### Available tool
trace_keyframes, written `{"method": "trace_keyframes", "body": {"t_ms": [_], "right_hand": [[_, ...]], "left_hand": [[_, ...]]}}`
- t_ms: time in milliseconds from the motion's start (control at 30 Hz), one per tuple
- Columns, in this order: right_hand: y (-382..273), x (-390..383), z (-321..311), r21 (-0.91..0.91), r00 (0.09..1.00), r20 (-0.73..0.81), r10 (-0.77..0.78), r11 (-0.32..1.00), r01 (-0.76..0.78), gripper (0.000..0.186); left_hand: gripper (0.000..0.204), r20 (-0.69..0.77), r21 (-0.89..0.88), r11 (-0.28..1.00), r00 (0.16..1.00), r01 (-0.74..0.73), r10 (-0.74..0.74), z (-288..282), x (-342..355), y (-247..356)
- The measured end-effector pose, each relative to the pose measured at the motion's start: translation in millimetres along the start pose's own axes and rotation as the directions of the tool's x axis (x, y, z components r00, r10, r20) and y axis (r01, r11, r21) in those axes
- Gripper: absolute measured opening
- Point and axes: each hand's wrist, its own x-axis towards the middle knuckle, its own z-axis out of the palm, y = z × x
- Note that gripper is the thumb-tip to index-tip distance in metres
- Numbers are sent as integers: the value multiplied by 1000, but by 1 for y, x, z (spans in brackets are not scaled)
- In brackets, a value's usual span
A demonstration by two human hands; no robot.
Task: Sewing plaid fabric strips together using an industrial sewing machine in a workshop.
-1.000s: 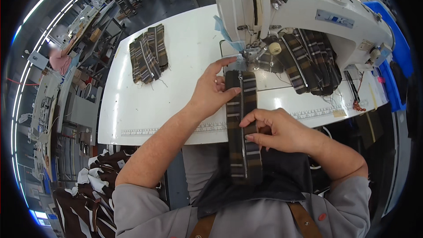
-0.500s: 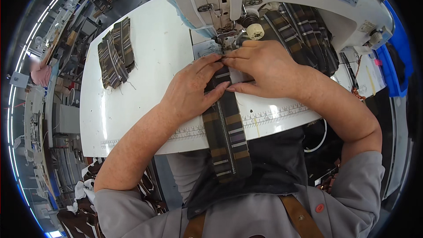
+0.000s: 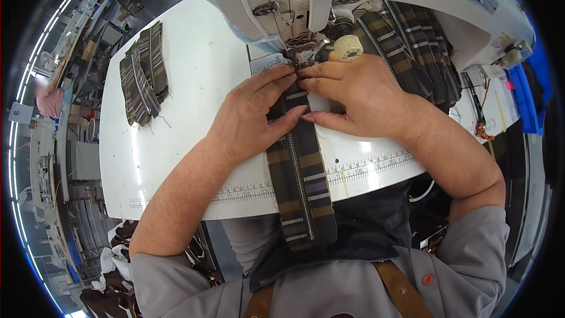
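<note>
A dark plaid fabric strip with a metal zipper (image 3: pixel 300 182) lies lengthwise under my hands, its near end hanging over the table edge onto the apron. My left hand (image 3: pixel 250 109) rests on the strip's left side, fingertips close to the sewing machine's presser foot (image 3: pixel 300 53), thumb pressing the fabric. From the right, my right hand (image 3: pixel 362 97) pinches the strip's edge, its fingertips nearly meeting the left ones. The two thumbs almost touch over the zipper. The strip's far end is hidden by fingers and the machine head.
The white sewing machine (image 3: pixel 412 0) stands over the table's far side. Plaid zipper strips (image 3: pixel 406 47) are heaped beneath its arm; another plaid pile (image 3: pixel 144 76) lies at left. A ruler scale (image 3: pixel 371 168) runs along the near white tabletop (image 3: pixel 194 82). Blue bin (image 3: pixel 527 100) at right; a person (image 3: pixel 50 100) far left.
The view has shifted slightly, so the machine and the left pile appear a little further left or lower. Both hands stay on the strip at the presser foot, with hardly any visible movement.
</note>
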Motion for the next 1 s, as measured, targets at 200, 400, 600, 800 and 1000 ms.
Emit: {"method": "trace_keyframes", "body": {"t_ms": [200, 400, 600, 800, 1000], "right_hand": [[-1, 2, -1, -11, 1000, -10, 1, 1000, -1, 43], [-2, 0, -3, -6, 999, 39, 9, 1000, -9, 45], [-2, 2, -2, -8, 1000, 10, 11, 1000, -11, 47], [-3, 2, -2, -25, 999, 25, 33, 999, -32, 46], [-2, 0, 1, -27, 999, 20, 37, 999, -37, 47]], "left_hand": [[46, 22, 2, 1000, 1000, -17, 17, -3, 1, -3], [47, 34, 12, 1000, 999, -13, 12, -3, -2, 0], [47, 30, -8, 1000, 999, 10, -9, -3, -1, -1], [48, 37, 8, 1000, 999, 11, -11, -3, 1, 0], [48, 84, -17, 999, 995, 52, -50, -4, 1, 1]]}}
